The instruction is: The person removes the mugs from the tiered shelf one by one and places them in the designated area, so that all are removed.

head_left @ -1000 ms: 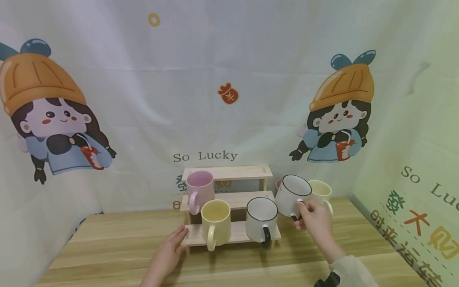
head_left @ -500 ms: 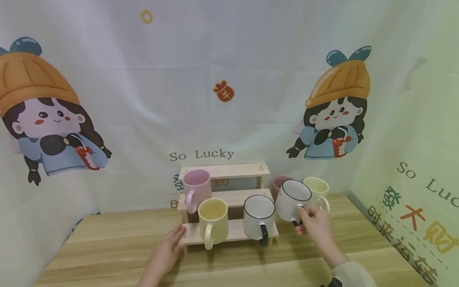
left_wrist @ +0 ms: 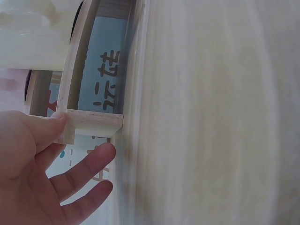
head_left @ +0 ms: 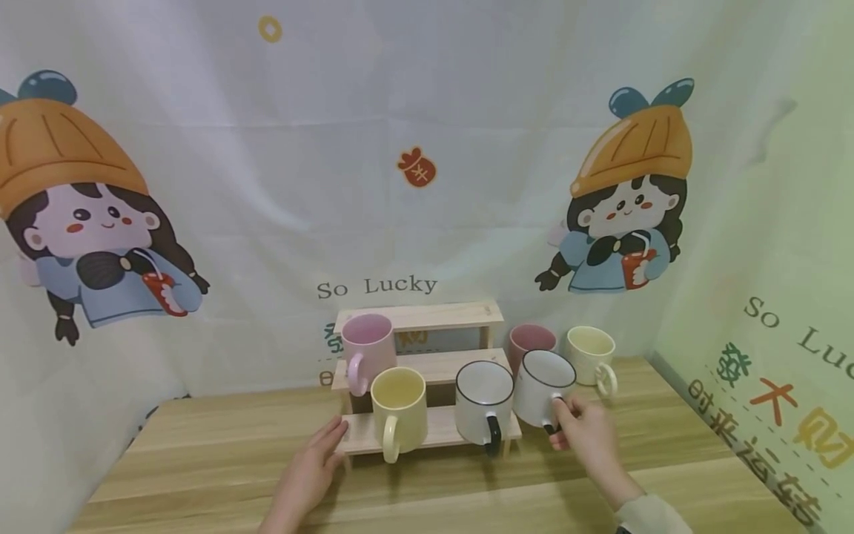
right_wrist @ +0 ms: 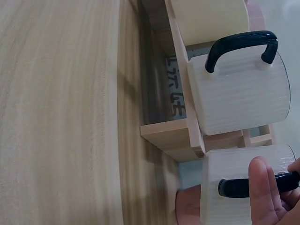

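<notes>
My right hand (head_left: 590, 437) grips the black handle of a white mug (head_left: 543, 386) with a dark rim. This mug is held beside the right end of a stepped wooden shelf (head_left: 440, 430), tilted slightly. At the shelf's lower left end, my left hand (head_left: 307, 471) pinches the board's corner between thumb and index finger; the left wrist view shows its other fingers spread (left_wrist: 89, 173). On the lowest step stand a yellow mug (head_left: 400, 411) and a second white mug (head_left: 485, 404) with a black handle. A pink mug (head_left: 368, 352) stands on the middle step.
Behind the held mug, a dark pink mug (head_left: 531, 340) stands on the wooden table (head_left: 220, 460), partly hidden. A pale yellow mug (head_left: 590, 352) is to its right. A printed cloth (head_left: 467, 208) hangs close behind the shelf and along both sides.
The held white mug has come down and nearer to me beside the shelf, uncovering more of the dark pink and pale yellow mugs. My left hand keeps its place on the shelf.
</notes>
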A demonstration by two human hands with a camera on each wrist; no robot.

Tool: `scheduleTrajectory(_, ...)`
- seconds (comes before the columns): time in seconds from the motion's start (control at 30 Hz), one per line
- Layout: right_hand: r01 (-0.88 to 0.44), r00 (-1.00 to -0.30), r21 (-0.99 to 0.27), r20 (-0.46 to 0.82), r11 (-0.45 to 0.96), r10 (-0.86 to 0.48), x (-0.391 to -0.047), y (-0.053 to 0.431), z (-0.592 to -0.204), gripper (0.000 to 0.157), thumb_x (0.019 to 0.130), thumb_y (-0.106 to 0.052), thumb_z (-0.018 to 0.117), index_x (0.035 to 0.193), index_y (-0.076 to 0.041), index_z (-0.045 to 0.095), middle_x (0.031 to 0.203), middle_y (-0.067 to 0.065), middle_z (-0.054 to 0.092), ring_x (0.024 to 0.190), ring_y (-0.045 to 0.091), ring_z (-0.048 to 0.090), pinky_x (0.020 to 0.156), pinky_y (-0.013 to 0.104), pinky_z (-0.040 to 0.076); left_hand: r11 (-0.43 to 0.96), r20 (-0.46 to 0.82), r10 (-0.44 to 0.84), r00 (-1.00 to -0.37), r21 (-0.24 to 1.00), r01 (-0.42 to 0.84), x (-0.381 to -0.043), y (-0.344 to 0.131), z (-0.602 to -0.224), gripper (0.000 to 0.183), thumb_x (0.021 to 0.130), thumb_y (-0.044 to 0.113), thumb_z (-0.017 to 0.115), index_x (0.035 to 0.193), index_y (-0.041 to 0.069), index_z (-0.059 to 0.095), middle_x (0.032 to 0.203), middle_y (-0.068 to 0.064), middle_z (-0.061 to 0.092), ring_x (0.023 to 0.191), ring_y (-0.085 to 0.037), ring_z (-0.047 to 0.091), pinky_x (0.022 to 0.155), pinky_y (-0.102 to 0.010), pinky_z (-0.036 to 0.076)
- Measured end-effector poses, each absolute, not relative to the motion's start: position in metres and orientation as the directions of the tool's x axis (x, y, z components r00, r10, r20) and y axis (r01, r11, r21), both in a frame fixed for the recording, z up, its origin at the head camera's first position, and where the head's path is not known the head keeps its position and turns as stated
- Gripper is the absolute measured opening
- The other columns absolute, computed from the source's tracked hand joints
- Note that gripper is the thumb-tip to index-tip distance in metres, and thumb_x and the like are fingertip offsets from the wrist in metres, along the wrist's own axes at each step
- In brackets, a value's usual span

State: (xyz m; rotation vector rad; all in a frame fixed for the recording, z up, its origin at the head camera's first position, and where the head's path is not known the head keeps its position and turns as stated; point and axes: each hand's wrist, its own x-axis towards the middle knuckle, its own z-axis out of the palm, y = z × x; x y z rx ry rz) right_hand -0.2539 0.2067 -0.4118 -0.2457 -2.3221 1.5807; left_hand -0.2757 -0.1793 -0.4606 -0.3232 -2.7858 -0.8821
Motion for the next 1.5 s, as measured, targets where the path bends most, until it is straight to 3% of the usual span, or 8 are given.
scheduleTrajectory(0.47,-0.017,-0.934,-0.908,0.164,0.419,0.318,-0.259,0.213,-0.431,0.024,0.094,-0.009,0.053,0.074,0.005,0.052,0.068,0.014,0.061,0.044,0.007,0.060,0.047,0.030,0.058,0.793,0.255,0.149,-0.955,0.546,0.270,-0.276,-0.179,-0.461,0.048,0.091,0.007,0.059,0.138,0.005,0.049,0.150,-0.012,0.040,0.131,-0.041,0.043,0.107,-0.059,0.036)
scheduleTrajectory(1.0,0.007,-0.934,-0.903,0.148,0.429,0.326,-0.273,0.206,-0.446,0.024,0.093,-0.008,0.054,0.072,0.003,0.052,0.068,0.013,0.063,0.042,0.005,0.058,0.043,0.024,0.056,0.800,0.271,0.146,-0.952,0.534,0.274,-0.274,-0.180,-0.459,0.048,0.090,0.007,0.061,0.137,0.006,0.051,0.148,-0.011,0.043,0.130,-0.040,0.045,0.105,-0.059,0.037)
scheduleTrajectory(1.5,-0.006,-0.934,-0.907,0.155,0.421,0.321,-0.282,0.199,-0.453,0.028,0.094,-0.009,0.054,0.068,0.000,0.047,0.068,0.014,0.062,0.044,0.007,0.060,0.046,0.027,0.057,0.797,0.276,0.141,-0.951,0.538,0.274,-0.274,-0.180,-0.462,0.048,0.090,0.007,0.061,0.137,0.006,0.051,0.148,-0.011,0.043,0.129,-0.039,0.046,0.105,-0.058,0.038)
